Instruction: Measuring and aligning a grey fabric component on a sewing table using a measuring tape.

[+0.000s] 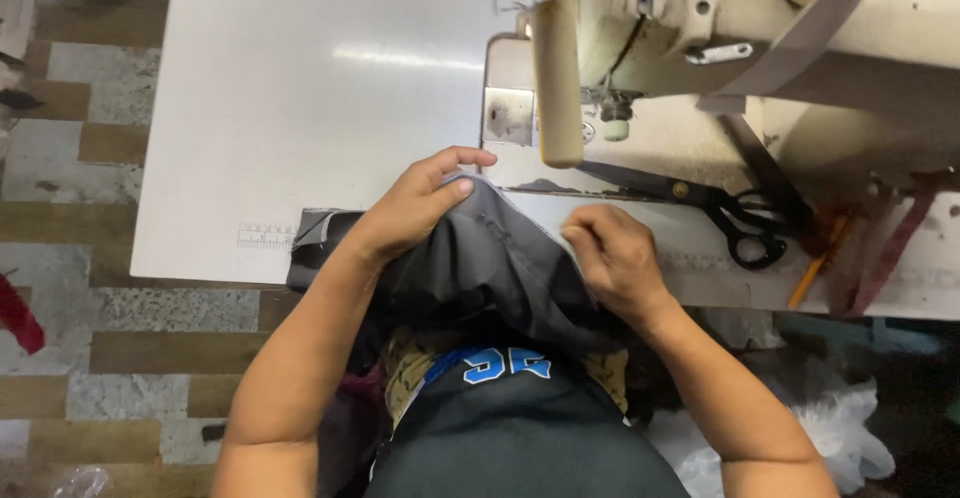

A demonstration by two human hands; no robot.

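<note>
A dark grey piece of fabric [490, 263] lies bunched at the near edge of a white table [300, 108], draped down toward my lap. My left hand [420, 203] pinches its upper fold between thumb and fingers. Gripping the fabric's right edge, my right hand [615, 258] is curled closed on it. Just beyond both hands stands a cream sewing machine [720, 28], its needle area [615, 123] a short way past the cloth.
Black scissors [735, 218] lie on the machine bed to the right of my right hand, beside an orange pencil [815, 268]. A cream cylinder [557, 78] hangs in front of the machine. White plastic bags [840, 438] sit at lower right; patterned floor [70, 258] at left.
</note>
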